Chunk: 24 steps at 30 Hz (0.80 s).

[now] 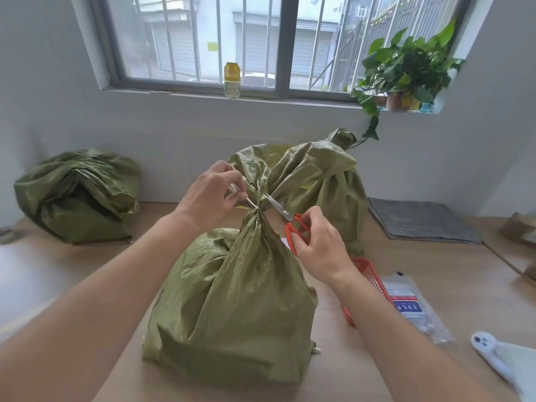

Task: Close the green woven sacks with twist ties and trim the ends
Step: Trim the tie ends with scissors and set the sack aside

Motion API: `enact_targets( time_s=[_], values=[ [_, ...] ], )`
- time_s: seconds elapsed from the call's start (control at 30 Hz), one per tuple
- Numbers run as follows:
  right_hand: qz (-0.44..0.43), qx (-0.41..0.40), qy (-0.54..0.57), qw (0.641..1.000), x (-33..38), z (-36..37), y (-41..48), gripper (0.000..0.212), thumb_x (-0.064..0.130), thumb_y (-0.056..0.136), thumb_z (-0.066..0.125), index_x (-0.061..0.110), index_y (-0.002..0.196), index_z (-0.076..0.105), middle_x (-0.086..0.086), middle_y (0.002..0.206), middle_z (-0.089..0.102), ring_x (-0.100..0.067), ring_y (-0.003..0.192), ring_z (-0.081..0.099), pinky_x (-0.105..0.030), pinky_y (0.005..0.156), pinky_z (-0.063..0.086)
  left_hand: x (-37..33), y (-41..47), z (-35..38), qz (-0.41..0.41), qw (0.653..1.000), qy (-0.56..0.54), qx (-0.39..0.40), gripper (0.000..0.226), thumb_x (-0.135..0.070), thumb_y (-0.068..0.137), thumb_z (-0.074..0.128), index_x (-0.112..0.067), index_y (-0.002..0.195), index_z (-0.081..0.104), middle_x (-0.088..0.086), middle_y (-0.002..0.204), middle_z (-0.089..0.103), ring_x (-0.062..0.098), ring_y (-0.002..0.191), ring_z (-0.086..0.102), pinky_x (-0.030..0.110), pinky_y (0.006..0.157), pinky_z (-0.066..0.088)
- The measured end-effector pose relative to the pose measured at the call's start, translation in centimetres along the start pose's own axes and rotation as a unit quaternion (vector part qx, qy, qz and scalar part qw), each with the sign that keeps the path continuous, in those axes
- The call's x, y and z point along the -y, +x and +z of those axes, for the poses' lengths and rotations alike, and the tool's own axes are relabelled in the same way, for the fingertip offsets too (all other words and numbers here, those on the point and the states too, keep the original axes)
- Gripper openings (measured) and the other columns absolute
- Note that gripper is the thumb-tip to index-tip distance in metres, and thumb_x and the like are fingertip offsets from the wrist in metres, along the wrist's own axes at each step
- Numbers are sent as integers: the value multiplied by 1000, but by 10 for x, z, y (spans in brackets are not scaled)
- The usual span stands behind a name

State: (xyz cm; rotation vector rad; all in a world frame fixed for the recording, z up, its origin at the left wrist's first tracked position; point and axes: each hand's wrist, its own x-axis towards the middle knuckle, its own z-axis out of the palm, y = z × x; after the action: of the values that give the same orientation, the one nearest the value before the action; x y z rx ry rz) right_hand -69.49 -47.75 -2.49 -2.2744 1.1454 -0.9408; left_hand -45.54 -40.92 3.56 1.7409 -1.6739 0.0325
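Here, your left hand (pixel 208 195) pinches the free tail of the thin white twist tie (pixel 251 203) between thumb and fingertips, holding it out leftward from the gathered neck of the olive-green woven plastic sack (pixel 232 309), which stands upright mid-way across the pale wooden table (pixel 420 265). Your right hand (pixel 316 245) grips the red-handled steel scissors (pixel 282 211) — fingers curled through the loops, blade tips at the tied neck. A second green sack (pixel 324 175) stands just behind; a third green sack (pixel 78 195) slumps far left. A red mesh basket (pixel 371 274) lies beside your right wrist.
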Motion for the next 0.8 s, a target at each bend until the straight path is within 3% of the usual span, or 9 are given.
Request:
enact_targets(
  time_s=[0.23,0.5,0.8],
  values=[
    [-86,5,-85,993,2,-4,-4,25,27,95,67,25,94,42,12,89,51,-15,77,53,-38,65,51,-4,-2,-4,22,999,-12,-21,11,-23,88,81,-23,85,71,-9,110,55,21,92,65,48,84,58],
    [-106,-8,-127,986,8,-10,-6,27,24,95,66,24,97,39,6,91,53,-16,80,50,-28,64,38,-12,-8,-5,39,999,-5,-26,8,-21,86,83,-18,86,75,-8,111,55,17,97,63,46,86,57],
    [-132,-19,-176,975,11,-21,-11,29,28,95,65,27,98,36,8,93,53,-17,86,52,-27,68,37,-23,-13,-6,40,999,-5,-33,7,-19,85,84,-17,85,77,-8,112,55,16,97,62,45,83,58]
  ],
)
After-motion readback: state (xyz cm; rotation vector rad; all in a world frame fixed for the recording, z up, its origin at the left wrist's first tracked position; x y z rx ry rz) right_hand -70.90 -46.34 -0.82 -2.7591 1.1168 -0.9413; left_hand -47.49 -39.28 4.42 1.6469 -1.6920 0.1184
